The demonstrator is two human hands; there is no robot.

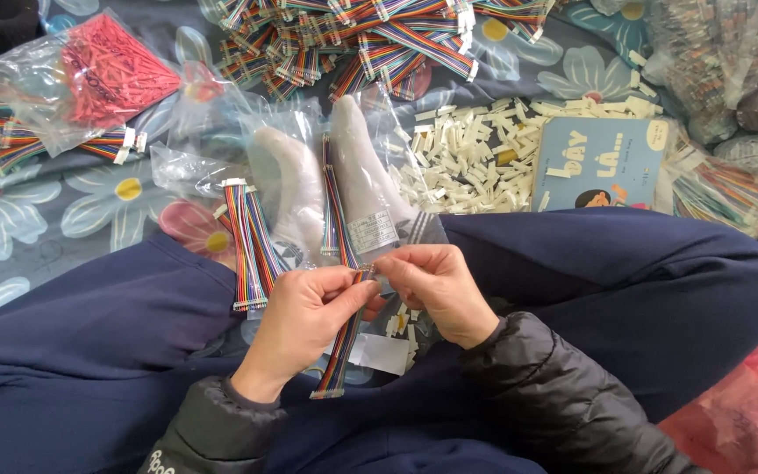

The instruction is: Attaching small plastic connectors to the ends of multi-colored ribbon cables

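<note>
- Head view: the person sat cross-legged in dark blue trousers (616,272), both hands meeting over the lap.
- The left hand (304,320) pinched the upper end of a rainbow ribbon cable (344,338) between thumb and fingertips; the cable hung down from the grip, its lower connector end near the left sleeve.
- The right hand (436,285) closed narrowly on the same top end of that cable, fingertips just beside those of the left hand. What small part, if any, it held there could not be told.
- Two feet in white socks (357,180) pointed away from the person, with clear plastic bags lying over them.
- A finished bundle of rainbow cables (247,241) lay just left of the hands, across the left leg.
- A heap of small white connector housings (475,158) lay beyond the right knee, touching a blue book (598,162).
- A larger pile of rainbow cables (361,39) lay at the top, and a bag of red wires (103,75) at the upper left, on a flowered cloth (63,211).
</note>
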